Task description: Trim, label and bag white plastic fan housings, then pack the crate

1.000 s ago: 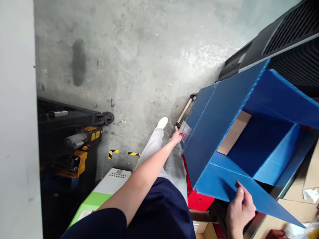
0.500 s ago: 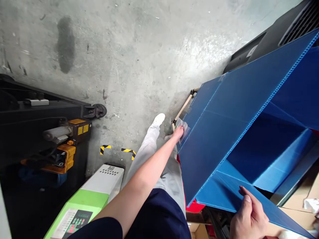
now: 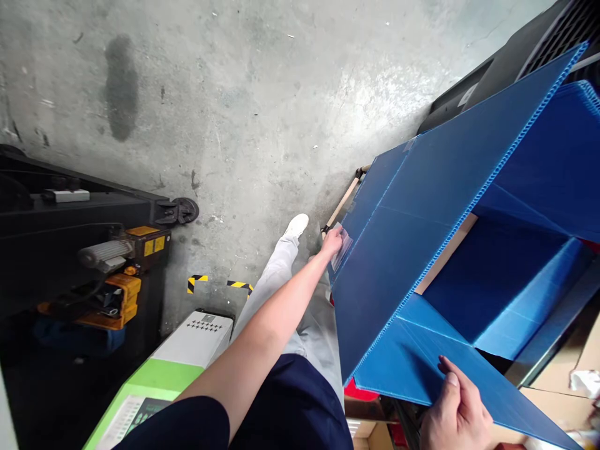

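A large blue corrugated plastic box [image 3: 412, 194] stands on the right with its top flaps up. On its outer side is a clear plastic pocket [image 3: 344, 250]. My left hand [image 3: 332, 242] reaches down to that pocket, fingers closed on its edge; the fingertips are partly hidden. My right hand [image 3: 457, 409] is over the lower blue flap [image 3: 403, 359], loosely curled, with thumb and forefinger apart. I see nothing in it. Whether it touches the flap I cannot tell.
A wooden-railed frame [image 3: 344, 201] shows beside the box. A black machine [image 3: 473, 94] is behind it. To the left stand a black wheeled frame [image 3: 94, 212] and a green-and-white cabinet [image 3: 173, 369]. Cardboard boxes [image 3: 557, 406] lie lower right. Yellow-black tape [image 3: 241, 285] marks the floor.
The near panel of the blue box has shifted left, and a tan strip now shows behind its edge. Both hands have moved slightly left in the view.
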Demonstrator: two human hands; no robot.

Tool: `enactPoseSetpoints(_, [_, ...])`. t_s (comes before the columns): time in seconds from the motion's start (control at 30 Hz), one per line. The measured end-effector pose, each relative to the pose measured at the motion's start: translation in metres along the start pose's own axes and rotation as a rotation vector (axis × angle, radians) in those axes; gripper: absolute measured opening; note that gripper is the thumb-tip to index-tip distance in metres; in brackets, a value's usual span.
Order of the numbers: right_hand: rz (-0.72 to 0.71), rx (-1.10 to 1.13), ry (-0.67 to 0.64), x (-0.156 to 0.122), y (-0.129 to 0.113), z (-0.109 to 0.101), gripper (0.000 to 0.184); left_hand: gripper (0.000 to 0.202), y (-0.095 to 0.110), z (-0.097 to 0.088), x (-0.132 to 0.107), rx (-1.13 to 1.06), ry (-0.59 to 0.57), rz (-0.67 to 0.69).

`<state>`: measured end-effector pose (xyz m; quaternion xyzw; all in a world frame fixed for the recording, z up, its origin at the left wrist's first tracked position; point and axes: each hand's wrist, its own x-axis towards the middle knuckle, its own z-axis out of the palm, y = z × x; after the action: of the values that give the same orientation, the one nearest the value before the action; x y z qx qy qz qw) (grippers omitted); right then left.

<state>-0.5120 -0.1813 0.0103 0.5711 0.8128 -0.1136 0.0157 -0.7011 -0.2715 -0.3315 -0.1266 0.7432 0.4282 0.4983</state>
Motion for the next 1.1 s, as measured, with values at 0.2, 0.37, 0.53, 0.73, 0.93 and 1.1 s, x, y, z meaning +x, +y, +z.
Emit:
enactPoseSetpoints(0.2, [0.0,0.004,-0.002,-0.002,-0.002,0.0,0.05,0.038,-0.008,-0.009,-0.007,0.192,0.088,-0.072])
enactPoseSetpoints(0.37, [-0.001,-0.016,0.0,-0.003,0.006,0.001,0.049,0.034,-0.007,-0.016,-0.004,0.253,0.03,-0.135])
enactPoseSetpoints(0.53, [0.003,-0.006,-0.008,-0.003,0.003,0.0,0.048,0.036,-0.003,-0.03,-0.004,0.234,0.034,-0.25])
enactPoseSetpoints(0.73, [0.008,-0.027,0.004,-0.003,0.008,0.003,0.048,0.035,-0.003,-0.039,0.007,0.064,-0.08,-0.41])
enactPoseSetpoints(0.93, [-0.021,-0.019,0.014,-0.005,0.01,0.004,0.045,0.035,0.002,-0.027,0.006,-0.069,-0.118,-0.359])
enactPoseSetpoints(1.1, [-0.023,-0.016,0.017,-0.005,0.005,0.003,0.047,0.034,0.003,-0.01,-0.009,-0.048,-0.075,-0.213])
